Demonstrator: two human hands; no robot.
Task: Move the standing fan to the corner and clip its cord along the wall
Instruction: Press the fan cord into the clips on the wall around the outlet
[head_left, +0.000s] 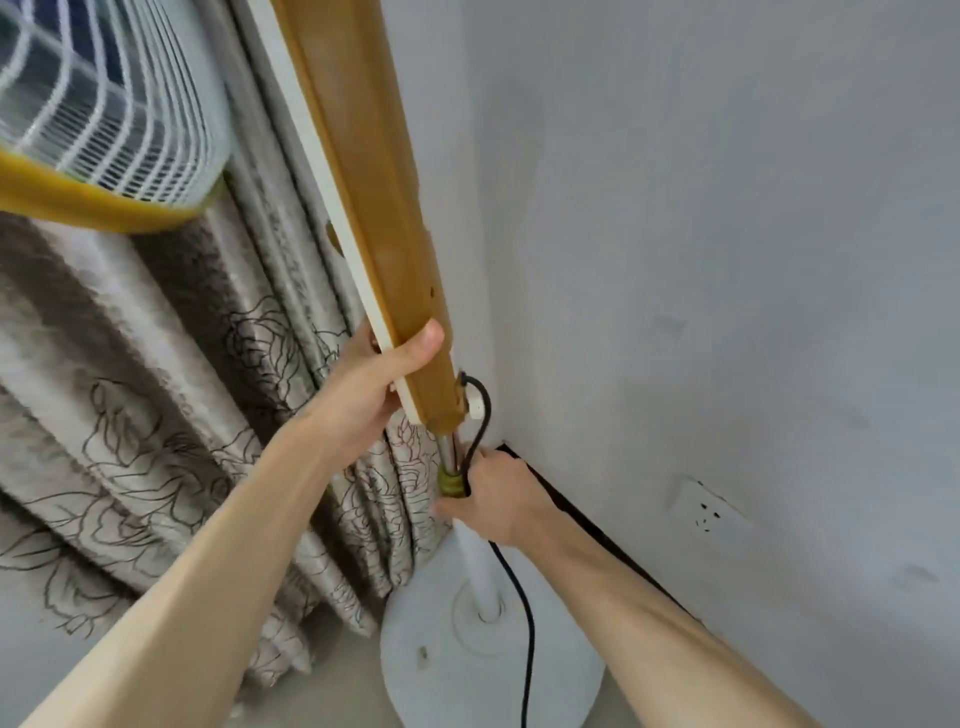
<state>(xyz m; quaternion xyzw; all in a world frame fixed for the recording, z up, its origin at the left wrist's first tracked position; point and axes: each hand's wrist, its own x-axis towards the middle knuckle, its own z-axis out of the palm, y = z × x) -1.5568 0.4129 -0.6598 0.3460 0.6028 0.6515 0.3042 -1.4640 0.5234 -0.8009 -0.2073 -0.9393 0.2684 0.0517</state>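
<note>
Fan grille (104, 104), white wire with a yellow rim, fills the upper left corner, blurred; below and behind it hangs a grey-brown curtain (171, 415) printed with outlined flowers, its folds running down to the floor (337, 696); in front of the curtain the left hand (374, 384) is closed round the lower end of the fan's yellow column (374, 208), thumb across the front face, fingers hidden behind it; the column slants up and leftward out of view, a white strip along its left edge; beneath it a thin metal tube (444, 452) drops into a yellow collar (451, 483), and below that a white pole (480, 571) stands in the round white base (415, 660), which rests on the floor in the corner – just beside the curtain's hem and close to both walls; the right hand (498, 499) grips the pole at the collar, and the black cord (522, 608) – looping out from the column's foot – passes under this hand and trails down over the base; whether the fingers pinch the cord too cannot be told; further right, a dark skirting line (597, 530) runs along the foot of the pale wall (727, 260), and a white socket (709, 512) sits low on it, apart from the cord.
</note>
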